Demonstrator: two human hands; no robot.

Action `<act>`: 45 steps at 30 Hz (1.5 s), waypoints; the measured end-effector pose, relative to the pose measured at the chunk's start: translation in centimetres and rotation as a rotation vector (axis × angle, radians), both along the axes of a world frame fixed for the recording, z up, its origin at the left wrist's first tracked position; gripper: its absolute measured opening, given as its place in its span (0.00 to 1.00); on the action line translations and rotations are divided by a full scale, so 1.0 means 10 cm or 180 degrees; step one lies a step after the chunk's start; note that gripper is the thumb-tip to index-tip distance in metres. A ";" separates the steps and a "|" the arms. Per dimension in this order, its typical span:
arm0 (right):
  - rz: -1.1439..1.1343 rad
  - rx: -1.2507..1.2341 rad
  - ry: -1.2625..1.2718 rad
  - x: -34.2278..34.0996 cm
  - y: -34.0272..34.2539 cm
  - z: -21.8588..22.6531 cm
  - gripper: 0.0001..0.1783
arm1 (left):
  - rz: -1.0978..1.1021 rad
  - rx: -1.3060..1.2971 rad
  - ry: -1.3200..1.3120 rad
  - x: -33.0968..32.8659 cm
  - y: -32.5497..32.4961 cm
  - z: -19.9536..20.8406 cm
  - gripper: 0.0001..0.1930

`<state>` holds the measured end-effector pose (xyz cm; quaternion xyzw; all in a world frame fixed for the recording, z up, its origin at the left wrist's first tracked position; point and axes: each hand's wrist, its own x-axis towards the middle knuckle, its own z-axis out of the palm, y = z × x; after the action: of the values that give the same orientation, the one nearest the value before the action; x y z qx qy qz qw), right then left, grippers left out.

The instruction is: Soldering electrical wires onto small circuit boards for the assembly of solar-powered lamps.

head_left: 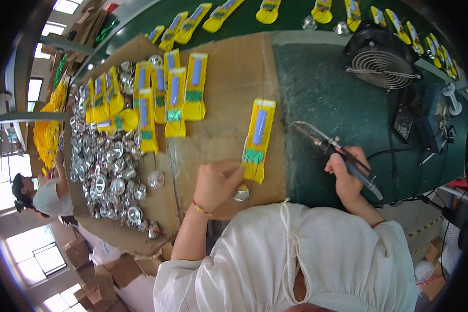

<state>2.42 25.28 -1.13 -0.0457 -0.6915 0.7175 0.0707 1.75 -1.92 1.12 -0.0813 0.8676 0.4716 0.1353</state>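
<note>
Left hand: the left hand [217, 183] sits near the middle of the picture, a bit toward 6 o'clock. Its fingers are curled and press on the bottom end of the yellow board [258, 139]. It also touches a small shiny cup [241, 194] just under the fingers.
Right hand: the right hand [347, 177] is at 4 o'clock. Its fingers are closed tight around the soldering iron [338, 154].
Soldering iron: its thin tip points toward 10 o'clock, near the yellow board but not touching it.
Yellow board: a long yellow strip with a blue bar and a green patch. It lies on the brown cardboard [229, 93], right at the middle, by the edge of the green table [322, 104].
More boards: a bunch of yellow boards [166, 93] lies at 11 o'clock.
Shiny cups: a big heap of silver cups [106, 166] lies at 9 o'clock.
Fan: a small black fan [382, 57] stands at 2 o'clock.
Other person: someone in white [49, 197] sits far off at 9 o'clock.
</note>
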 end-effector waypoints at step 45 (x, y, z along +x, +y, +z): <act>-0.0285 0.0201 0.0018 -0.05 -0.01 -0.20 0.07 | 0.1606 -0.4124 0.1848 0.11 -1.05 0.12 0.11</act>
<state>1.95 25.17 -3.17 -0.0723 -0.7108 0.6916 0.1060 2.85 -12.46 2.35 -0.2133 0.9273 -0.1140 -0.2857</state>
